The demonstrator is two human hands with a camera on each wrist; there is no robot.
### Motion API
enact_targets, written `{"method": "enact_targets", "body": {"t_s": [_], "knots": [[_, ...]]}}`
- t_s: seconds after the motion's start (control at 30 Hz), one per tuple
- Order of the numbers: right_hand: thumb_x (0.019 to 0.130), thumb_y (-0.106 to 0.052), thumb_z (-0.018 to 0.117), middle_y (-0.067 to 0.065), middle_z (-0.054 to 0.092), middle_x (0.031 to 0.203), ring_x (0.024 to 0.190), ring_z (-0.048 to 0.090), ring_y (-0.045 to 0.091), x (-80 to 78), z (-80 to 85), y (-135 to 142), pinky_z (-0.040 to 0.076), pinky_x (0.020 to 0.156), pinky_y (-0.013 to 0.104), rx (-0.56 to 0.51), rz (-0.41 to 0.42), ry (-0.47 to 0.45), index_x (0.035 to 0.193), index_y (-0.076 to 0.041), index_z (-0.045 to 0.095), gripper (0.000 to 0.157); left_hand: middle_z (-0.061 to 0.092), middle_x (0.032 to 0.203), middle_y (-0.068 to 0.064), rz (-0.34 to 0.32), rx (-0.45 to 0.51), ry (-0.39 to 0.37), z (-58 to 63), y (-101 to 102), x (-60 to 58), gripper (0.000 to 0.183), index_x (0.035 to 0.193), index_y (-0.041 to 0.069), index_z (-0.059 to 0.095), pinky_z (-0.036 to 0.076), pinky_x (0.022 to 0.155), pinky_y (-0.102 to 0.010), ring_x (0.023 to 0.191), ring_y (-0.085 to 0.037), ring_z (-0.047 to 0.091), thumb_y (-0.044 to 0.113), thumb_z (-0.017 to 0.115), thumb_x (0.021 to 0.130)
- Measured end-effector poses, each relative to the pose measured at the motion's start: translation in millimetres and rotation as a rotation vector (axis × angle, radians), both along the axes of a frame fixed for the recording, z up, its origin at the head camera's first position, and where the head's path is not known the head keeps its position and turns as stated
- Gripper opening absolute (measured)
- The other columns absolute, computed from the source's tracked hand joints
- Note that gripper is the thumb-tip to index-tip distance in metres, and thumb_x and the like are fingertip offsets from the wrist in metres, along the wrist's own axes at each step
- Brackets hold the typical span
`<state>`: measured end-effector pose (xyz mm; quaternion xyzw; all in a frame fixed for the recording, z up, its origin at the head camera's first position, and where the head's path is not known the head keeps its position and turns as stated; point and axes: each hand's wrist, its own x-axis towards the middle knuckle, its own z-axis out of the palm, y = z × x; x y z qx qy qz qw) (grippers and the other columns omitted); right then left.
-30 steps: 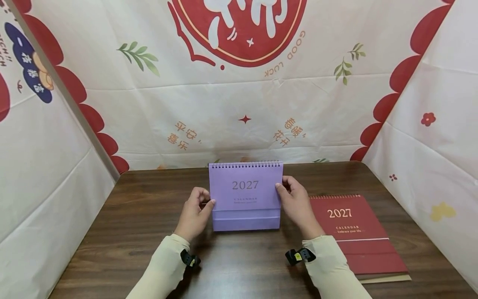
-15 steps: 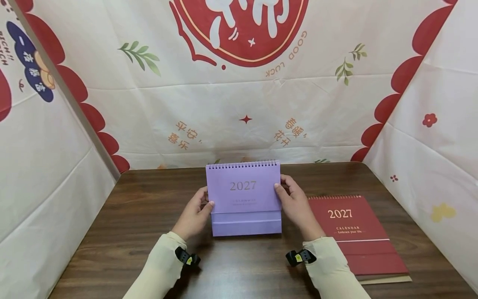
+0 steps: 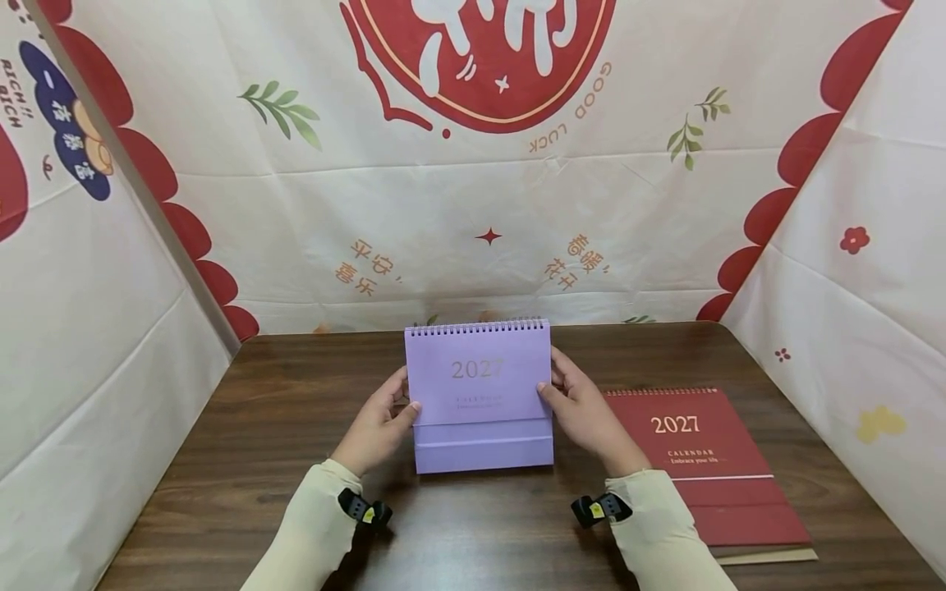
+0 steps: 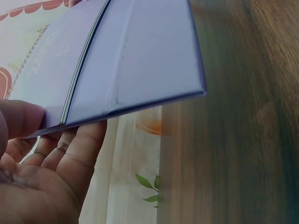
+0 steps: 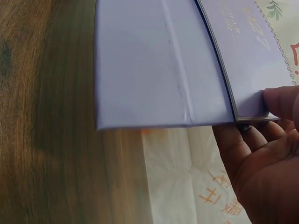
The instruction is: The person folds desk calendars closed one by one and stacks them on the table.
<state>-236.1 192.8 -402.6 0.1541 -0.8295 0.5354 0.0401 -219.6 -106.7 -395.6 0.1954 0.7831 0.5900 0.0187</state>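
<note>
Between the two hands is a purple desk calendar (image 3: 479, 394) marked 2027, its spiral binding at the top. My left hand (image 3: 375, 423) pinches its left edge, the thumb on the front cover and the fingers behind. On the opposite edge my right hand (image 3: 587, 410) grips in the same way. In the left wrist view the calendar (image 4: 149, 51) is seen along its lower corner, with the left hand (image 4: 51, 168) under its side. The right wrist view shows the calendar (image 5: 140, 70) and the right hand (image 5: 266, 158) at its edge.
A red 2027 calendar (image 3: 702, 455) lies flat on the brown wooden table (image 3: 296, 394), right of the purple one and partly behind the right forearm. A printed white cloth (image 3: 414, 197) hangs behind the table and along both sides.
Both hands have drawn the purple calendar slightly left and a little nearer, still holding its sides. The red calendar has stayed put.
</note>
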Motion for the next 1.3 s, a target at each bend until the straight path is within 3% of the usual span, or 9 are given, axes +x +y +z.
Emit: {"method": "enact_targets", "body": {"t_s": [0.2, 0.33, 0.47, 0.6, 0.8, 0.93, 1.03, 1.3], "knots": [[0.095, -0.004, 0.046, 0.013, 0.058, 0.121, 0.102, 0.057, 0.023, 0.7, -2.8, 3, 0.049, 0.079, 0.040, -0.032, -0.031, -0.036, 0.144, -0.015, 0.025, 0.054, 0.053, 0.108, -0.017, -0.058, 0.003, 0.031, 0.3, 3, 0.6, 0.060, 0.144, 0.006, 0.026, 0.051, 0.069, -0.045, 0.087, -0.029, 0.058, -0.004, 0.051, 0.091], [0.096, -0.004, 0.043, 0.018, 0.056, 0.119, 0.104, 0.055, 0.027, 1.1, -5.3, 3, 0.048, 0.080, 0.042, -0.066, -0.040, -0.065, 0.141, -0.008, 0.026, 0.048, 0.051, 0.107, -0.017, -0.072, 0.029, 0.041, -10.1, 3, -6.2, 0.059, 0.144, 0.008, 0.027, 0.051, 0.066, -0.044, 0.084, -0.027, 0.059, -0.001, 0.053, 0.091], [0.097, -0.006, 0.042, 0.017, 0.055, 0.120, 0.105, 0.054, 0.027, 1.6, -3.2, 1, 0.048, 0.081, 0.042, -0.040, -0.056, -0.080, 0.139, -0.006, 0.027, 0.045, 0.052, 0.106, -0.012, -0.020, 0.013, 0.042, -19.1, 2, -12.4, 0.059, 0.143, 0.013, 0.030, 0.051, 0.066, -0.044, 0.081, -0.023, 0.059, 0.002, 0.054, 0.091], [0.097, -0.006, 0.043, 0.016, 0.057, 0.118, 0.103, 0.055, 0.026, 6.4, 6.9, -3, 0.049, 0.079, 0.040, 0.004, -0.070, -0.084, 0.138, -0.003, 0.028, 0.044, 0.054, 0.102, -0.009, 0.039, -0.029, 0.054, -23.0, 3, -15.6, 0.056, 0.141, 0.014, 0.033, 0.052, 0.064, -0.035, 0.080, -0.020, 0.060, 0.002, 0.054, 0.091], [0.095, -0.002, 0.044, 0.020, 0.059, 0.114, 0.097, 0.057, 0.028, 14.9, 19.8, -9, 0.049, 0.076, 0.040, 0.043, -0.057, -0.083, 0.135, 0.002, 0.031, 0.043, 0.054, 0.099, -0.009, 0.055, -0.057, 0.008, -30.9, 4, -19.2, 0.055, 0.142, 0.011, 0.032, 0.050, 0.057, -0.032, 0.075, -0.018, 0.060, 0.001, 0.051, 0.091], [0.096, -0.006, 0.045, 0.018, 0.056, 0.120, 0.103, 0.056, 0.025, 8.6, 8.1, -4, 0.048, 0.080, 0.040, 0.077, -0.050, -0.123, 0.136, -0.001, 0.030, 0.044, 0.054, 0.097, -0.010, 0.034, -0.078, -0.045, -33.3, 5, -20.3, 0.053, 0.140, 0.012, 0.034, 0.051, 0.055, -0.041, 0.076, -0.020, 0.059, 0.001, 0.050, 0.091], [0.095, -0.006, 0.045, 0.019, 0.053, 0.124, 0.107, 0.054, 0.026, 4.0, -0.9, -2, 0.047, 0.084, 0.042, 0.119, -0.059, -0.178, 0.136, -0.001, 0.030, 0.044, 0.055, 0.095, -0.013, 0.007, -0.096, -0.079, -33.9, 8, -20.0, 0.046, 0.135, 0.006, 0.039, 0.050, 0.054, -0.047, 0.076, -0.022, 0.058, -0.001, 0.049, 0.090], [0.094, -0.005, 0.045, 0.027, 0.046, 0.129, 0.115, 0.048, 0.032, -5.1, -21.3, 0, 0.044, 0.089, 0.046, 0.219, -0.062, -0.259, 0.134, 0.006, 0.029, 0.044, 0.054, 0.092, -0.013, -0.003, -0.162, -0.157, -53.1, 11, -25.5, 0.039, 0.127, -0.002, 0.040, 0.051, 0.052, -0.038, 0.071, -0.019, 0.056, -0.001, 0.049, 0.089]]}}
